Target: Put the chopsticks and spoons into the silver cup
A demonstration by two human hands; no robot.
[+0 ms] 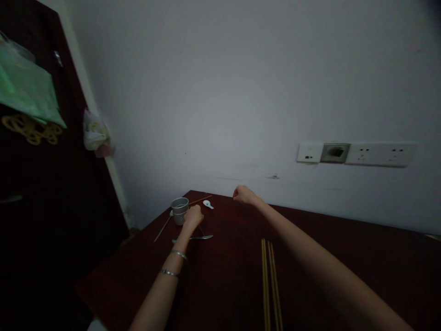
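Note:
My left hand (193, 216) rests curled on the dark red table (227, 276), right beside a small metal cup (179, 210); two silver bangles circle that wrist. What its fingers hold, if anything, is hidden. My right hand (243, 194) reaches far toward the table's back edge with fingers curled, nothing visible in them. A white spoon (208, 204) lies between the two hands. A metal spoon (195, 237) lies just below my left hand. A single chopstick (200, 200) lies behind the cup.
Several wooden chopsticks (269, 285) lie side by side near the table's front. A long metal utensil (162, 228) rests left of the cup. Wall sockets (358, 153) sit on the white wall. A dark door (41, 184) with hanging bags stands at left.

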